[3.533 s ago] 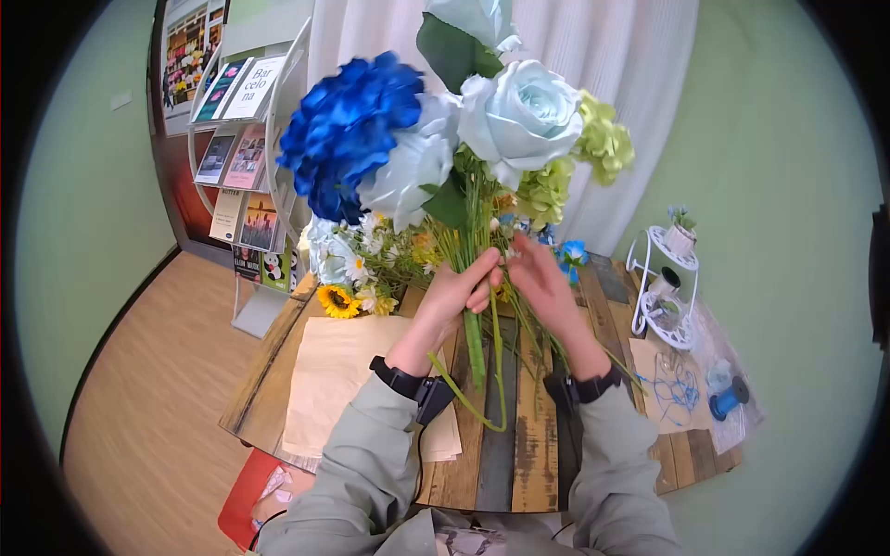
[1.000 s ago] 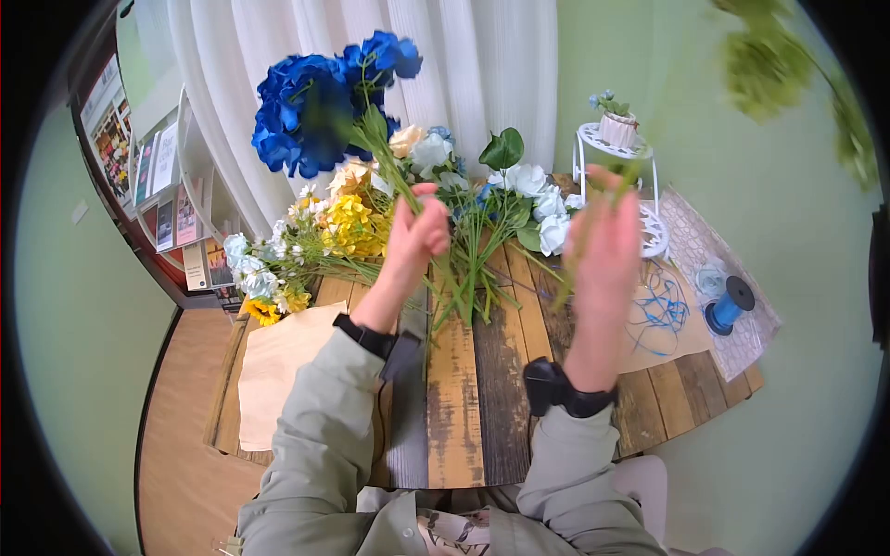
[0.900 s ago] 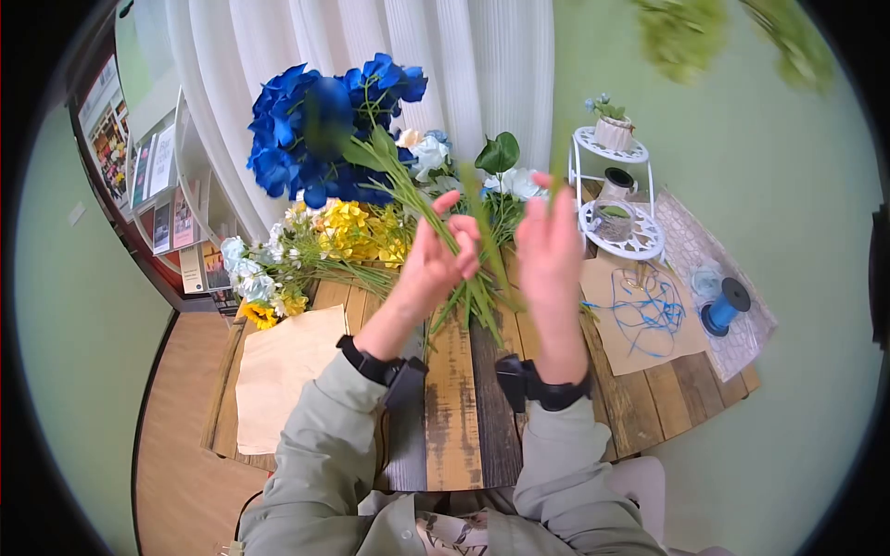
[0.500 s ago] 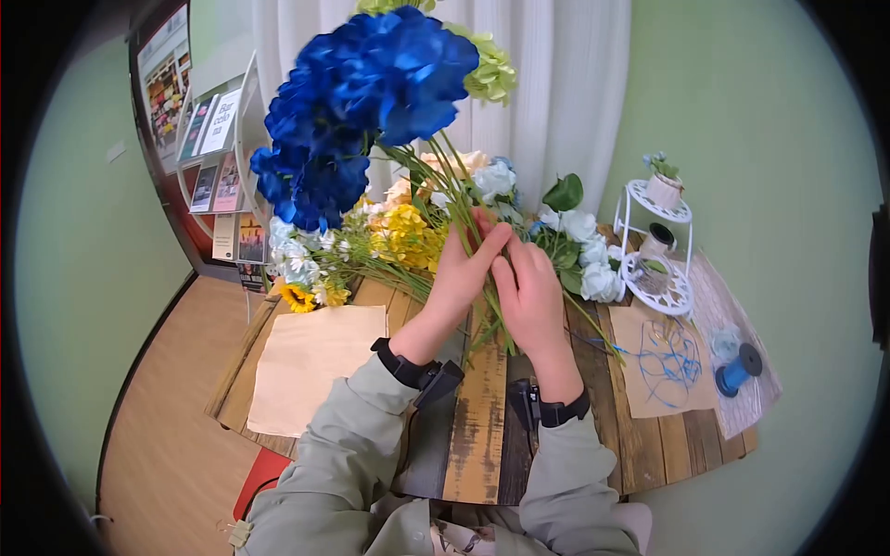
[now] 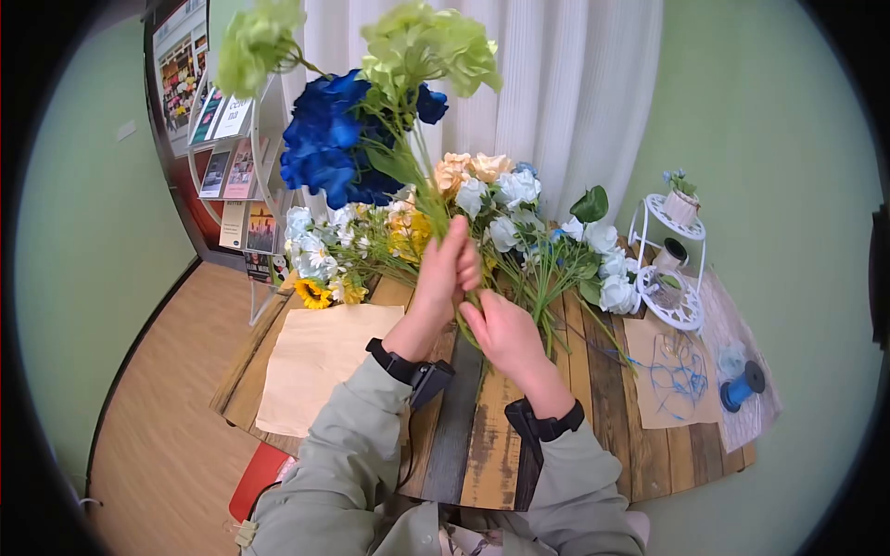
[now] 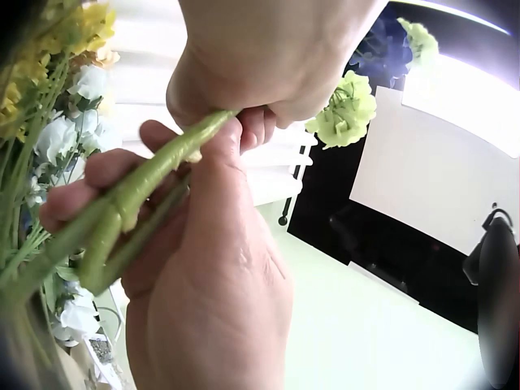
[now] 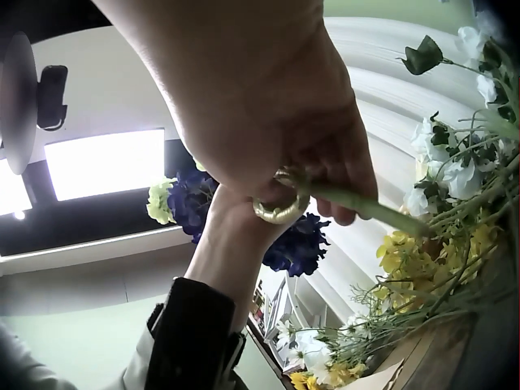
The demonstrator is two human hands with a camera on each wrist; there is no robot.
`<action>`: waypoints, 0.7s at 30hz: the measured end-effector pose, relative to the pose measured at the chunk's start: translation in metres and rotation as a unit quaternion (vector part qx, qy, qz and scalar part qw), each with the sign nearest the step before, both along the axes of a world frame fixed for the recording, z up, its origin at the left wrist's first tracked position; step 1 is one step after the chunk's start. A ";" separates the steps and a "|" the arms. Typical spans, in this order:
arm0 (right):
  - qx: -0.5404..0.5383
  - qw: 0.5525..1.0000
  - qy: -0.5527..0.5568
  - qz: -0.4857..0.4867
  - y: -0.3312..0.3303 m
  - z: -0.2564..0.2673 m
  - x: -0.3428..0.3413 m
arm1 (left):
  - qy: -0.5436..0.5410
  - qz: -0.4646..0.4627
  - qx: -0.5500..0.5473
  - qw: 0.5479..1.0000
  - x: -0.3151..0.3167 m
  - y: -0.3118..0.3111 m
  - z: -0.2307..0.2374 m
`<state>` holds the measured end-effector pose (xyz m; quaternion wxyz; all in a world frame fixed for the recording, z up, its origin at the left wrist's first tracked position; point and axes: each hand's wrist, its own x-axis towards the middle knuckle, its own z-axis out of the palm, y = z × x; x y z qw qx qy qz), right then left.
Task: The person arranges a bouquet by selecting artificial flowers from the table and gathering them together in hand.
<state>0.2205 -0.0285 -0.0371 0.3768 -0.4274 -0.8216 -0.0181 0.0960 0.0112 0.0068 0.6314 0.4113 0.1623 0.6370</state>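
My left hand (image 5: 450, 269) grips a bunch of green stems (image 5: 426, 196) over the middle of the table. Blue hydrangeas (image 5: 323, 139) and pale green hydrangeas (image 5: 431, 48) top those stems. Just below, my right hand (image 5: 508, 335) holds the lower stems, its thumb lying along them. In the left wrist view, a bent stem (image 6: 154, 171) runs across the right hand's fingers from the left fist. A curled stem end (image 7: 283, 214) shows between the two hands in the right wrist view. The left hand's fingertips are mostly hidden there.
On the wooden table (image 5: 482, 435) lie white roses (image 5: 519, 190), peach flowers (image 5: 473, 167), yellow flowers (image 5: 408, 232) and a sunflower (image 5: 312, 295). Brown paper (image 5: 324, 371) lies left; tangled blue ribbon (image 5: 681, 375), a ribbon spool (image 5: 742, 387) and a white two-tier stand (image 5: 669, 301) are right.
The white rose bunch held at first now lies on the table. Green hydrangeas, earlier swung by my right hand, have joined the blue ones in my left. My right hand has moved onto the lower stems.
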 end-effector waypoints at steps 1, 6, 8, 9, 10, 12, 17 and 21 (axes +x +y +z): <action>0.017 1.000 -0.008 0.021 -0.004 0.004 0.003 | 0.018 0.041 -0.011 0.999 -0.005 0.001 0.000; -0.117 0.989 -0.080 0.030 -0.027 0.029 0.025 | 0.080 0.147 -0.030 0.985 -0.030 0.009 -0.009; -0.155 0.983 -0.077 0.054 -0.033 0.035 0.034 | 0.139 0.209 -0.043 0.967 -0.035 0.016 -0.015; -0.164 0.982 -0.075 0.050 -0.038 0.040 0.036 | 0.173 0.234 -0.034 0.956 -0.036 0.015 -0.015; -0.154 0.984 -0.065 0.060 -0.041 0.047 0.038 | 0.178 0.251 -0.042 0.950 -0.037 0.017 -0.015; -0.156 0.985 -0.050 0.060 -0.050 0.054 0.042 | 0.171 0.249 -0.041 0.952 -0.043 0.015 -0.010; -0.099 0.993 -0.037 0.046 -0.067 0.065 0.045 | 0.153 0.229 0.002 0.961 -0.056 0.010 0.000; -0.036 0.995 -0.045 0.076 -0.072 0.068 0.039 | 0.156 0.211 0.004 0.965 -0.060 0.005 0.005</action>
